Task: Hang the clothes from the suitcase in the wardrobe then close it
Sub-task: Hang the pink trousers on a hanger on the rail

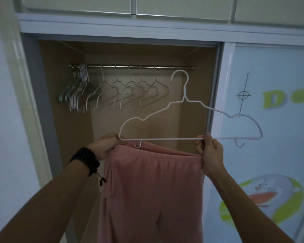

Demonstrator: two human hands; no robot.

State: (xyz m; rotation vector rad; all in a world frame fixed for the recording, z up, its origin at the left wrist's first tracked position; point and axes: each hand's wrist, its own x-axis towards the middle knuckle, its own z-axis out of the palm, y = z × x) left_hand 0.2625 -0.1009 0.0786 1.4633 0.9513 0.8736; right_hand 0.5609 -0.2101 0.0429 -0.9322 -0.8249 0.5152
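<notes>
Both hands, the left hand [106, 144] and right hand [210, 153], pinch the pink trousers [151, 186] at the waistband. The right also seems to hold the white hanger [189, 120], its bar level just above; the rail [139, 67] lies farther, upper left.

Cartoon picture [263, 199] beside green lettering [286, 100]

Dim, even light. Upper cabinet doors [165, 6] closed along top. White frame [147, 27] below. Pale wall [5, 120] at left. Cartoon-printed sliding panel [270, 120] at right, drawn aside. Tan interior back panel [130, 55].
</notes>
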